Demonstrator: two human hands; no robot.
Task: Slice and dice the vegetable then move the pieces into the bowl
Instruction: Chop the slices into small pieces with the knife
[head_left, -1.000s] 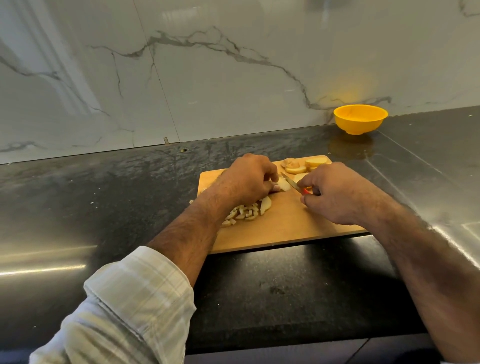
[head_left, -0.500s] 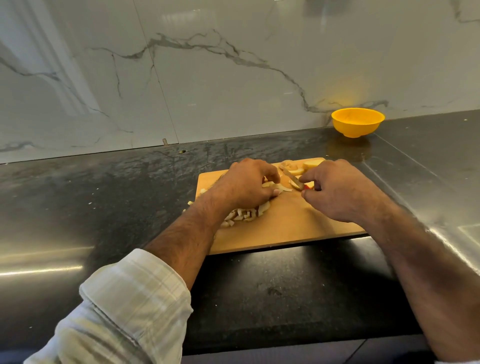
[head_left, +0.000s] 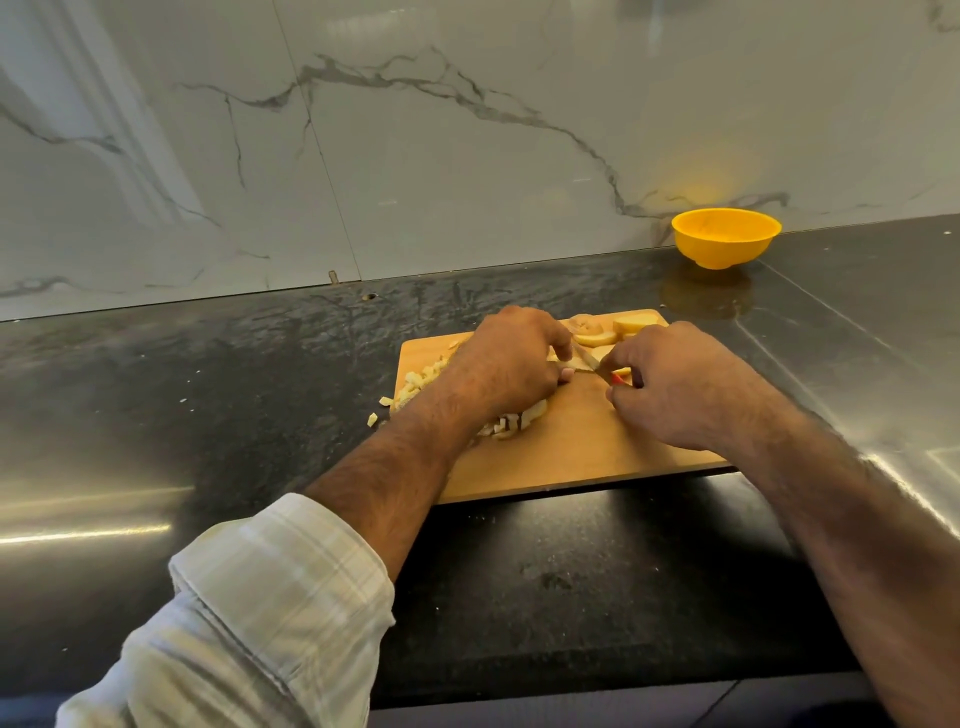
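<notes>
A wooden cutting board (head_left: 582, 457) lies on the dark counter. My left hand (head_left: 504, 364) presses down on a pale vegetable slice, which it mostly hides. My right hand (head_left: 670, 384) grips a small knife (head_left: 589, 359) with a red handle; the blade points left toward my left fingertips. Diced pale pieces (head_left: 511, 423) lie under and left of my left hand. Uncut slices (head_left: 613, 330) sit at the board's far edge. The yellow bowl (head_left: 726, 238) stands at the back right against the wall.
Two or three diced bits (head_left: 379, 410) lie on the black counter (head_left: 208, 415) just off the board's left edge. A white marble wall (head_left: 415, 130) backs the counter. The counter's front edge runs below my forearms.
Both hands have shifted slightly toward the board's far edge and the knife has moved along the slice. More diced pieces show at the board's left side.
</notes>
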